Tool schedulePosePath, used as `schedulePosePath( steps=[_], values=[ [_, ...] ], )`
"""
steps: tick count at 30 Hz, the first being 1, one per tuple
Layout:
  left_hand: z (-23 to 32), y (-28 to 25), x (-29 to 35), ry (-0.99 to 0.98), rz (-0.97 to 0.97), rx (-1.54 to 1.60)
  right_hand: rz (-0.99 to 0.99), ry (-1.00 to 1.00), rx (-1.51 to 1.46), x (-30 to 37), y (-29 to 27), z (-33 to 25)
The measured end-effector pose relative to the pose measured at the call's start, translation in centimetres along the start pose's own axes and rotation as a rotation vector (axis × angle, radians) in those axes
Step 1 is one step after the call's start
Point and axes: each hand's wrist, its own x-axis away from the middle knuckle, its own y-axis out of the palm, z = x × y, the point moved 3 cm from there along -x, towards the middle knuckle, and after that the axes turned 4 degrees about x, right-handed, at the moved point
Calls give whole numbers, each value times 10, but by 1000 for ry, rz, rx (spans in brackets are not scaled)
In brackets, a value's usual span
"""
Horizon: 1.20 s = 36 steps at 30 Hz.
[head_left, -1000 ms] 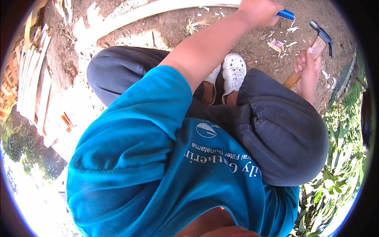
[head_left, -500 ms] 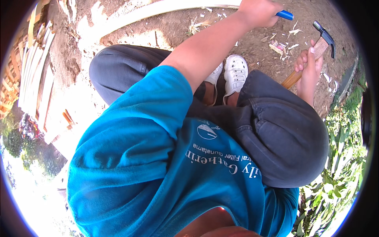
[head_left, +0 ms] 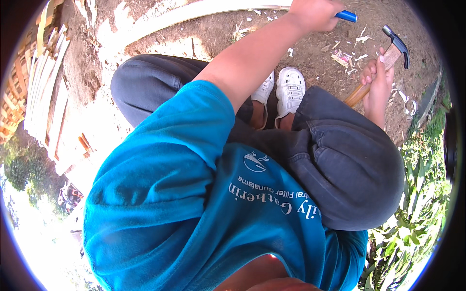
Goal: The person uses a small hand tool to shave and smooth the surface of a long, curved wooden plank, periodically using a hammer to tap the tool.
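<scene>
My left hand (head_left: 315, 14) reaches far ahead at the top, closed round a bright blue rod-shaped handle (head_left: 346, 16). Only its end sticks out to the right; the rest is hidden in my fist. A long pale strip of wood or bamboo (head_left: 204, 12) curves in from the left and meets that hand, but whether my fingers touch it I cannot tell. Beyond my right knee, my right hand (head_left: 378, 80) wraps round the wooden handle of a claw hammer (head_left: 392, 54), close under its dark metal head. The handle slants down behind the knee.
Pale shavings (head_left: 342, 59) lie scattered on the bare earth. Several long strips (head_left: 46, 92) lean at the left beside a woven basket-like thing (head_left: 14, 102). My white shoes (head_left: 290, 94) are between my bent knees. Green leafy plants (head_left: 417, 194) grow at the right.
My left hand with the blue handle has shifted slightly left. The right hand and hammer have barely moved. A dark, multicoloured shape at the far left has moved down and right.
</scene>
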Motion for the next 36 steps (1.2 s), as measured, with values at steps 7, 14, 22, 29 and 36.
schedulePosePath(
  steps=[7, 14, 22, 29, 36],
  values=[
    [-21, -2, 13, 1, -94, -152, -32, -34, -25, -1, 9, -1],
    [15, -9, 2, 87, -17, 33, 91, -34, 2, 9, -25, -17],
    [25, -6, -12, 32, -14, 90, 139, -135, -91, 11, -48, -41],
    [15, 1, -14, 6, -30, 48, 105, -144, -107, 0, -31, -31],
    [12, 3, -12, 2, -97, 69, 108, -68, -99, 2, -4, -9]
  ],
)
